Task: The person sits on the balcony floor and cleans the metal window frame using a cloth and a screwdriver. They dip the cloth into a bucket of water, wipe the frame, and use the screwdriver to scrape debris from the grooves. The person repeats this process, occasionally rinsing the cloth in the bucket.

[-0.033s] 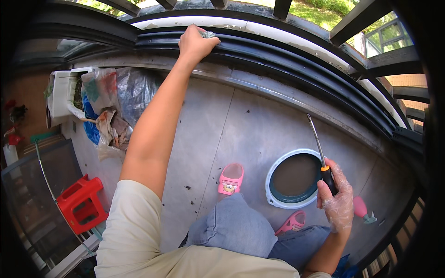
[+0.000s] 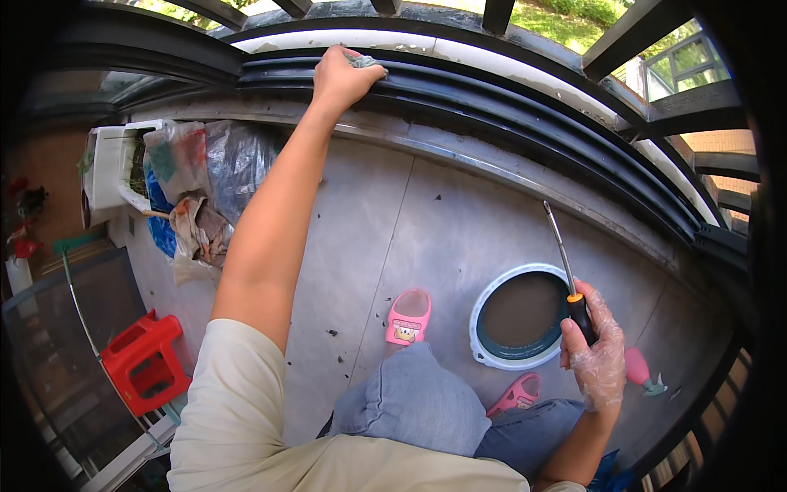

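Note:
Bare and stretched far forward, my left hand is closed on a crumpled greyish-green cloth. It presses the cloth onto the dark window track; the fingertips are partly hidden behind the hand. In a thin clear plastic glove, my right hand grips a screwdriver by its black and orange handle. The metal shaft points up and away, its tip near the ledge below the track. Just left of that hand stands a pale blue bucket of murky brown water.
A pink spray bottle lies right of my right hand. At left are a red plastic stool, plastic bags, a white planter and a mesh screen. Dark railing bars rise beyond the track. Dirt bits dot the grey floor.
My left hand and the cloth have shifted very slightly left along the track. My right hand and the screwdriver have stayed in place.

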The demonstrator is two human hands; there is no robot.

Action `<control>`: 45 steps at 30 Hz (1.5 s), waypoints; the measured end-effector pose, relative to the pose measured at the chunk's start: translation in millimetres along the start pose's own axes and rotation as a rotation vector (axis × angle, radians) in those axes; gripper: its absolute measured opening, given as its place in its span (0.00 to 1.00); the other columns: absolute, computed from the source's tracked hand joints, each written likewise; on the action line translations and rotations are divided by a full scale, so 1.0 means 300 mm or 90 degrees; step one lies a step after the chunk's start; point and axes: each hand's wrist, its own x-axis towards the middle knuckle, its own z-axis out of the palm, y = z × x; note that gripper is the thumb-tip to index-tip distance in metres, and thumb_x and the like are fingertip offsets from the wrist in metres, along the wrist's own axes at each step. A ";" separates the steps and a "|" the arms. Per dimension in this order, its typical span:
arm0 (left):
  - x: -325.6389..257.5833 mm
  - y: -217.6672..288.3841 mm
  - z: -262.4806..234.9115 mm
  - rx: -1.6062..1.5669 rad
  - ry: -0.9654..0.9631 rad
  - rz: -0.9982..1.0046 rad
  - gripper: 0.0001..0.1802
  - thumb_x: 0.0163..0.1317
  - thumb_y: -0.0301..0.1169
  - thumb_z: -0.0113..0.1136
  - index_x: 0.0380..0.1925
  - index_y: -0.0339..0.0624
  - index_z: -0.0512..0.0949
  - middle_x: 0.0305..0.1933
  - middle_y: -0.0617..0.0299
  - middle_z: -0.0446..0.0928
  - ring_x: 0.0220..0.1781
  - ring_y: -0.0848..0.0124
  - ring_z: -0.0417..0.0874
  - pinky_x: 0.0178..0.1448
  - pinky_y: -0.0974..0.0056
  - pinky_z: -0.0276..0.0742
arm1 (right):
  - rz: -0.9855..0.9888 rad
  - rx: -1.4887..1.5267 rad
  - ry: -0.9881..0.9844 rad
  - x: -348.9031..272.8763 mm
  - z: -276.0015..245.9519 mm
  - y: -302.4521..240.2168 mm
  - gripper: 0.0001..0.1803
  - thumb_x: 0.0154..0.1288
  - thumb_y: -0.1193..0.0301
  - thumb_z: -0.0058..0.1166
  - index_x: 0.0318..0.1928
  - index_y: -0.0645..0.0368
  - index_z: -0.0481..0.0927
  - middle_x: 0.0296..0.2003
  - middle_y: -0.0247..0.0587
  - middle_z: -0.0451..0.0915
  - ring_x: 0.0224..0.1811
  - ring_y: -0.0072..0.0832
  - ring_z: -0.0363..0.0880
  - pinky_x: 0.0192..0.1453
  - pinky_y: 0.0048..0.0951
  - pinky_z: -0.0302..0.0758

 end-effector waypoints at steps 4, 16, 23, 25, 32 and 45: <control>0.069 -0.085 -0.119 -0.632 -0.176 -0.131 0.13 0.57 0.28 0.63 0.40 0.31 0.75 0.40 0.51 0.78 0.42 0.62 0.81 0.52 0.60 0.80 | -0.003 -0.003 0.016 -0.001 0.005 0.008 0.26 0.58 0.85 0.54 0.59 0.60 0.73 0.30 0.32 0.74 0.21 0.16 0.69 0.25 0.19 0.68; 0.001 -0.267 -0.227 -1.079 -0.240 -0.275 0.12 0.64 0.25 0.56 0.44 0.27 0.71 0.48 0.45 0.76 0.52 0.55 0.77 0.64 0.47 0.74 | 0.018 -0.001 -0.013 0.006 -0.002 0.016 0.26 0.59 0.84 0.55 0.59 0.60 0.73 0.29 0.32 0.74 0.21 0.16 0.70 0.25 0.19 0.68; -0.025 -0.231 -0.224 -1.231 -0.244 -0.332 0.11 0.60 0.18 0.52 0.42 0.25 0.68 0.46 0.44 0.74 0.47 0.58 0.78 0.55 0.57 0.82 | 0.003 -0.036 0.002 0.023 0.000 0.038 0.27 0.60 0.82 0.52 0.62 0.62 0.69 0.21 0.31 0.70 0.16 0.17 0.68 0.18 0.18 0.65; -0.036 -0.228 -0.217 -1.082 -0.229 -0.261 0.10 0.60 0.19 0.53 0.40 0.27 0.69 0.44 0.47 0.74 0.43 0.60 0.79 0.51 0.60 0.83 | 0.007 -0.041 -0.010 0.029 0.008 0.026 0.26 0.60 0.82 0.52 0.61 0.62 0.70 0.22 0.31 0.71 0.17 0.17 0.68 0.19 0.19 0.66; -0.030 -0.166 -0.278 -0.966 -0.394 -0.258 0.16 0.61 0.30 0.53 0.46 0.30 0.71 0.41 0.51 0.75 0.36 0.65 0.77 0.41 0.64 0.77 | 0.033 -0.018 -0.028 0.052 0.024 0.010 0.25 0.61 0.82 0.53 0.60 0.61 0.72 0.24 0.30 0.71 0.19 0.16 0.68 0.23 0.19 0.67; -0.271 0.001 -0.245 -1.052 -0.639 -0.342 0.18 0.66 0.38 0.46 0.51 0.41 0.74 0.42 0.57 0.75 0.32 0.69 0.70 0.36 0.68 0.68 | 0.025 0.134 -0.152 0.098 0.095 -0.033 0.20 0.57 0.82 0.57 0.51 0.64 0.73 0.23 0.31 0.72 0.19 0.18 0.69 0.23 0.20 0.65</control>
